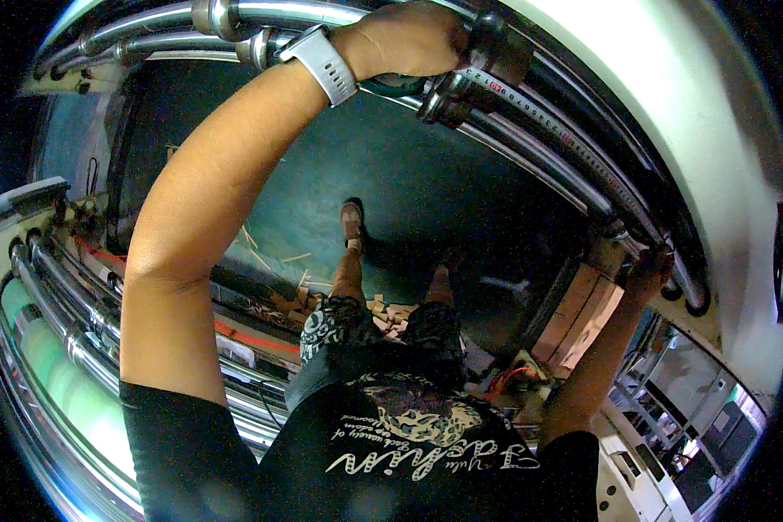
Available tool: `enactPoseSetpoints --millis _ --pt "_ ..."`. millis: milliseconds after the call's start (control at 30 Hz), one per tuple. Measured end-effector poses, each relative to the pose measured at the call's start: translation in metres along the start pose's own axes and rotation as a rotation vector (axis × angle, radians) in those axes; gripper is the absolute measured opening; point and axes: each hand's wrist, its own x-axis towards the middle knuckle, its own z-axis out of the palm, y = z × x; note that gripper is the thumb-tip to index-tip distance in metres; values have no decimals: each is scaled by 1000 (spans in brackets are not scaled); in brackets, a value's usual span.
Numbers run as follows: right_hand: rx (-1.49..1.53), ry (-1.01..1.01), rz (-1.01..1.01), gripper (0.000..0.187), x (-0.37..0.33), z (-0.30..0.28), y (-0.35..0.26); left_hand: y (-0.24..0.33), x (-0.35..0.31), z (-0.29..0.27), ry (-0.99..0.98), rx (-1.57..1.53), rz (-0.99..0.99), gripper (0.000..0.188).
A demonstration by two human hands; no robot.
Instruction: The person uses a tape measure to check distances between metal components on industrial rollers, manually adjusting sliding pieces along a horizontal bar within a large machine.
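A steel tape measure [565,137] is drawn out along the dark bar and metal rollers at the upper right. My left hand [409,39], with a pale watch on its wrist, is closed at the top beside a black collar [498,48]. A dark rounded case [396,84] shows under this palm, at the near end of the blade; the fingertips are hidden. In shadow on the right, my right hand [654,265] is closed at the far end of the blade, against the bar's end.
Polished rollers [296,12] with collars run across the top, and more rollers [91,361] lie at the lower left. Wood scraps [391,315] litter the dark green floor [296,200] by my legs. A brown box [583,317] stands at right, near orange wires [509,376].
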Motion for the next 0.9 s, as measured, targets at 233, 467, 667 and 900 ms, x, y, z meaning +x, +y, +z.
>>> enactPoseSetpoints --millis 233,467,667,900 --pt "199 -114 244 36 -13 11 13 4 9 4 11 205 263 17" --pt "483 -178 484 38 -15 25 14 -6 12 15 -69 426 339 18" --pt "644 -174 639 39 -53 41 21 1 19 10 -133 -117 -125 30" --pt "746 212 788 11 -2 -8 -68 16 -40 21 60 -409 -239 21"
